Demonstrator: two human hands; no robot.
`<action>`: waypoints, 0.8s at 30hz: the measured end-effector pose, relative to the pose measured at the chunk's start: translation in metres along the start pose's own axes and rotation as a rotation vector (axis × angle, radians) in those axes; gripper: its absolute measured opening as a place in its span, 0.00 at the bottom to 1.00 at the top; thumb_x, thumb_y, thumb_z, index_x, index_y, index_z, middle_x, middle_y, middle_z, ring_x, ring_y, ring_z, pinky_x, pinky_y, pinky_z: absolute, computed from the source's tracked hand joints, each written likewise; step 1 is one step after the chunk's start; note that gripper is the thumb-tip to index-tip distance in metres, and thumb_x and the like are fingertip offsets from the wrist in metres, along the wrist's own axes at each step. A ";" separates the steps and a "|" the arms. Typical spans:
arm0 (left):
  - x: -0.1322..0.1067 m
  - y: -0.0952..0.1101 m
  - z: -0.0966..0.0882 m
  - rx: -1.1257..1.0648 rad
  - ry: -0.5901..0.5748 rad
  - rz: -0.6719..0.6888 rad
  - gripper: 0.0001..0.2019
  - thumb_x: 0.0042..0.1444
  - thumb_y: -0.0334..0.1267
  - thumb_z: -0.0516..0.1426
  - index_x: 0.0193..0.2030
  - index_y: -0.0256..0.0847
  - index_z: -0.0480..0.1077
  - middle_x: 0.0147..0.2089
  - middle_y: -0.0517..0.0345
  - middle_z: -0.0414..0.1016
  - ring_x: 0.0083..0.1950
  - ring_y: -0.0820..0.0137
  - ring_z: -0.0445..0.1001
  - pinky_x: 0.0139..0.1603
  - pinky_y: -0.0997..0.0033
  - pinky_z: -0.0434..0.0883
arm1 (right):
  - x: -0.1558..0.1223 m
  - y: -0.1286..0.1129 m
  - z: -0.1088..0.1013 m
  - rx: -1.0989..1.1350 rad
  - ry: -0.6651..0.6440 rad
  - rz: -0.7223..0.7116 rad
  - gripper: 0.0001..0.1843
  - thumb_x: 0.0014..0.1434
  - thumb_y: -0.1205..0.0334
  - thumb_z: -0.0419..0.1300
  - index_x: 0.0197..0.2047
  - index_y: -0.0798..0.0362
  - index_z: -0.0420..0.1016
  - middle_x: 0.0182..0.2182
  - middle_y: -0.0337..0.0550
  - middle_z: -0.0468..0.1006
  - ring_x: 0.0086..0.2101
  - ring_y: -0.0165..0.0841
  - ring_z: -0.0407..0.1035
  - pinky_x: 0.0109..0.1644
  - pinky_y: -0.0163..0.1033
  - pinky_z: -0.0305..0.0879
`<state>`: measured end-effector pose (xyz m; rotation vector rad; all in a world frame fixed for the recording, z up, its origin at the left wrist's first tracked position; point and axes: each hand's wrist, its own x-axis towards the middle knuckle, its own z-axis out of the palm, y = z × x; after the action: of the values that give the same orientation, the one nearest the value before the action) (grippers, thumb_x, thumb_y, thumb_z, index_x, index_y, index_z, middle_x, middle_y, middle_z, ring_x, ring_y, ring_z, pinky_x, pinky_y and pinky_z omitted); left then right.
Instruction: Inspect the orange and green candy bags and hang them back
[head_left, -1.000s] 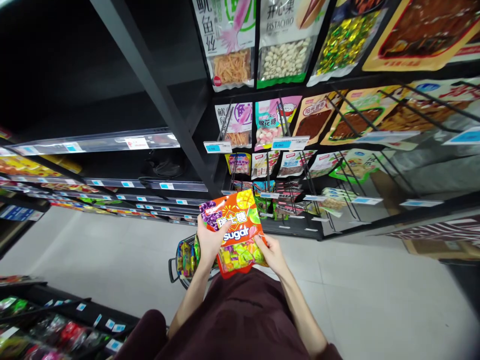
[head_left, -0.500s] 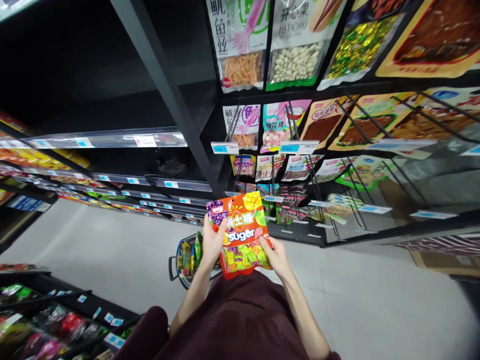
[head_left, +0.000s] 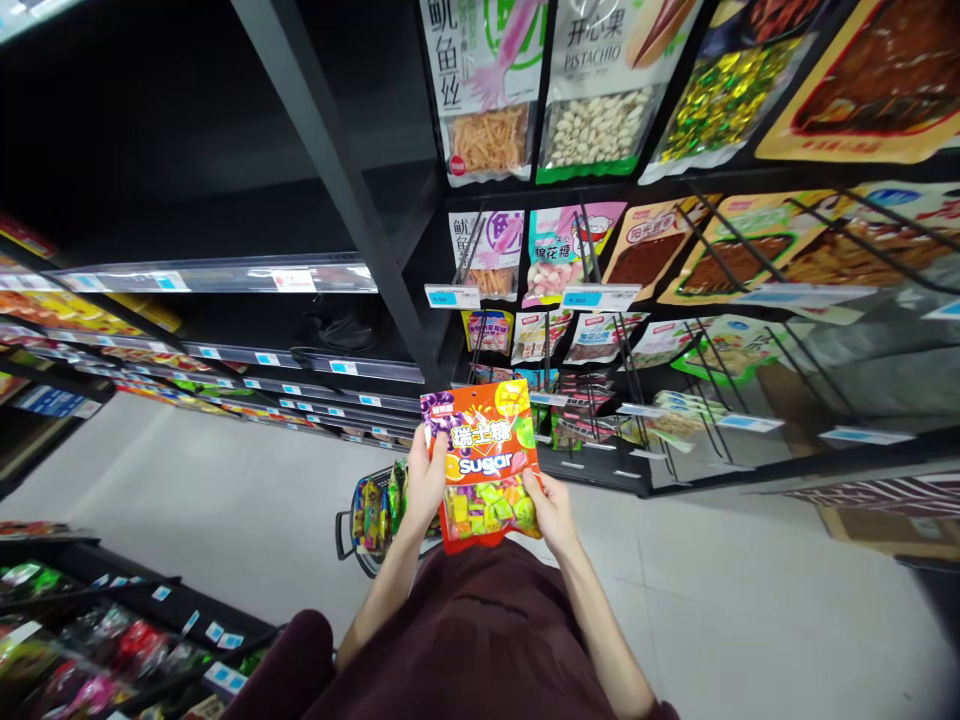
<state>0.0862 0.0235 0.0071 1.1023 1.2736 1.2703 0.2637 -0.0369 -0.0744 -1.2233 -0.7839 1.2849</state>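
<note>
An orange candy bag (head_left: 484,460) marked "sugar", with a clear window showing coloured sweets, is held upright in front of me. My left hand (head_left: 424,482) grips its left edge, thumb on the front. My right hand (head_left: 552,510) holds the lower right corner with closed fingers. Just below and left of the bag sits a black shopping basket (head_left: 351,535) with several colourful packets in it.
Snack bags hang on black peg hooks (head_left: 592,260) straight ahead, with price tags (head_left: 452,296). A dark shelf upright (head_left: 341,190) divides them from shelves (head_left: 210,280) at left. Another rack with packets (head_left: 90,650) stands at lower left. Grey floor tiles (head_left: 735,600) lie to the right.
The candy bag has been turned from tilted to more upright and drawn slightly right. Both hands stay on it. The view has shifted a little.
</note>
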 end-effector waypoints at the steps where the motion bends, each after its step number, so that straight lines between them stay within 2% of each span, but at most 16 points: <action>1: 0.000 -0.001 0.000 -0.012 -0.021 -0.003 0.16 0.62 0.49 0.58 0.51 0.44 0.67 0.50 0.51 0.77 0.48 0.59 0.78 0.46 0.64 0.76 | 0.001 0.002 0.000 0.005 0.021 0.001 0.23 0.57 0.40 0.61 0.32 0.55 0.79 0.30 0.43 0.80 0.29 0.37 0.71 0.32 0.37 0.66; 5: -0.004 -0.008 0.002 -0.001 -0.105 -0.016 0.17 0.60 0.47 0.60 0.52 0.42 0.68 0.49 0.50 0.77 0.51 0.57 0.77 0.49 0.62 0.75 | 0.003 0.009 0.001 0.066 0.118 0.006 0.24 0.56 0.40 0.62 0.32 0.55 0.78 0.29 0.44 0.80 0.29 0.37 0.71 0.32 0.38 0.68; 11: -0.015 -0.017 0.006 0.224 -0.285 -0.002 0.16 0.58 0.43 0.62 0.51 0.41 0.71 0.50 0.50 0.78 0.50 0.58 0.77 0.48 0.63 0.74 | 0.006 0.010 -0.003 0.255 0.241 0.037 0.22 0.56 0.41 0.63 0.37 0.54 0.78 0.33 0.46 0.81 0.29 0.37 0.73 0.34 0.41 0.71; 14: -0.020 -0.020 0.008 0.238 -0.268 -0.005 0.21 0.52 0.40 0.67 0.52 0.40 0.69 0.49 0.50 0.78 0.48 0.59 0.77 0.47 0.63 0.75 | 0.004 0.005 -0.005 0.219 0.240 0.023 0.22 0.55 0.42 0.64 0.38 0.54 0.78 0.33 0.47 0.81 0.30 0.39 0.73 0.35 0.42 0.72; 18: -0.020 -0.027 0.007 0.183 -0.224 -0.004 0.31 0.44 0.37 0.71 0.54 0.40 0.66 0.51 0.48 0.76 0.50 0.58 0.77 0.49 0.61 0.75 | -0.001 -0.005 -0.001 0.049 0.184 -0.062 0.22 0.56 0.43 0.63 0.40 0.55 0.77 0.36 0.46 0.81 0.35 0.40 0.73 0.39 0.42 0.71; 24: -0.017 -0.032 0.003 0.104 -0.167 -0.039 0.31 0.42 0.37 0.72 0.53 0.40 0.67 0.51 0.48 0.77 0.50 0.58 0.77 0.50 0.60 0.75 | -0.006 -0.016 0.006 -0.113 0.124 -0.143 0.21 0.59 0.44 0.61 0.41 0.54 0.77 0.35 0.44 0.81 0.34 0.38 0.71 0.38 0.38 0.69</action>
<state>0.0921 0.0061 -0.0235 1.2251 1.2402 1.0693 0.2613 -0.0387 -0.0569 -1.2998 -0.8477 1.0501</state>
